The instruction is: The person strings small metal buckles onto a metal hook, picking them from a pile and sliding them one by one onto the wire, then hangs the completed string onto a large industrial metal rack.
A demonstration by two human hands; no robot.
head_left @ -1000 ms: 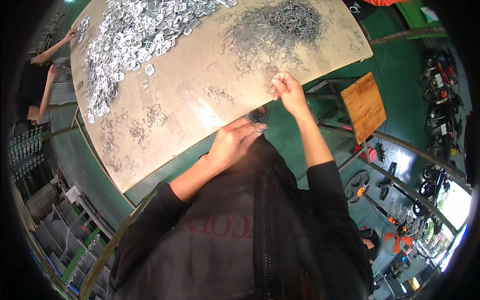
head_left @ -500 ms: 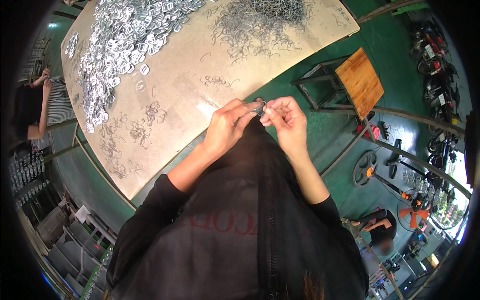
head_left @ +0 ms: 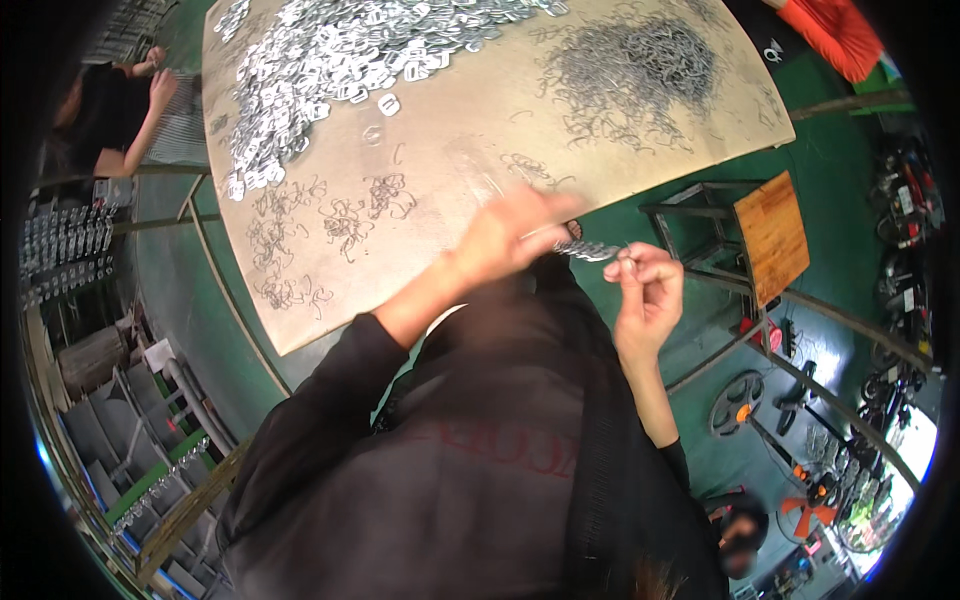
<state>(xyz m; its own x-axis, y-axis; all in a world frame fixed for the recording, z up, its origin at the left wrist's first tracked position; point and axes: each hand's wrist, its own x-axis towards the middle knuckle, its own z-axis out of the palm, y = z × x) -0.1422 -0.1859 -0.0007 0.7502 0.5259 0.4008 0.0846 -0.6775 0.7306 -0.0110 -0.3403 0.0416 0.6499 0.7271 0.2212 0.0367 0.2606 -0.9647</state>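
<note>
In front of my body, a short row of small silver metal pieces (head_left: 588, 250) stretches between my hands. My right hand (head_left: 648, 300) is closed, its thumb and fingertips pinching the row's right end, where a thin bit of wire seems to stick up. At the other end is my left hand (head_left: 505, 238), smeared by motion above the table's near edge; whether its fingers touch the row is unclear. On the table (head_left: 440, 190) lie a large heap of flat silver slotted buckles (head_left: 345, 60) and, to its right, a tangled heap of thin wire hooks (head_left: 640, 75).
Loose wire hooks (head_left: 388, 195) are scattered at the table's left. A wooden-topped stool (head_left: 770, 238) stands right of the table. People are nearby: a dark-clothed person (head_left: 115, 115) at far left, an orange sleeve (head_left: 835, 35) at upper right. A fan (head_left: 808, 517) stands lower right.
My view has shifted, so the table sits further right in it. My hands have drawn apart, exposing the row of metal pieces. An orange sleeve has come into view.
</note>
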